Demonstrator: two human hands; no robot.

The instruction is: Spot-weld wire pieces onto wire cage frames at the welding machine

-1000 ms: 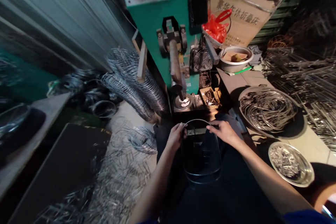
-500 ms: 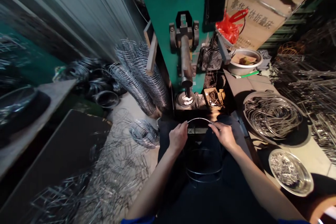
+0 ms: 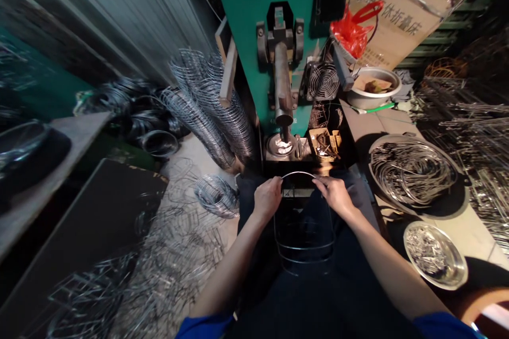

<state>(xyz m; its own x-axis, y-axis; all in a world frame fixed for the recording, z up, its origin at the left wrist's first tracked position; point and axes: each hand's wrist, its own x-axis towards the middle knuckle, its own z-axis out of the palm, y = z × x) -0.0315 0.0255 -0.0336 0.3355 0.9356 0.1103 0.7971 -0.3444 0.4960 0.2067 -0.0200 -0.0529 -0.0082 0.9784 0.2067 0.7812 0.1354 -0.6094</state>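
Observation:
Between my two hands a thin wire frame (image 3: 299, 172) spans across, its far side bowed in an arc. My left hand (image 3: 268, 198) is closed on the wire at the left end of the arc. At the right end my right hand (image 3: 334, 196) pinches it between thumb and fingers. More curved wire (image 3: 304, 248) shows over my dark-clothed lap, nearer my body; whether it all belongs to the held frame I cannot tell. Just beyond the hands stands a green machine (image 3: 238, 0), with a vertical electrode (image 3: 284, 132) above a round base (image 3: 274, 144).
Stacks of wire rings (image 3: 199, 122) lean left of the machine, and a loose coil (image 3: 217, 197) lies on the floor. To the right are a round tray (image 3: 463, 196) of bent wires, a metal bowl (image 3: 457, 275) of small parts, a white basin (image 3: 393, 77) and a cardboard box (image 3: 397, 10).
Both hands stay on the wire and sit slightly higher in view. More of the wire sides over my lap now shows. The whole view has shifted a little, the machine appearing higher.

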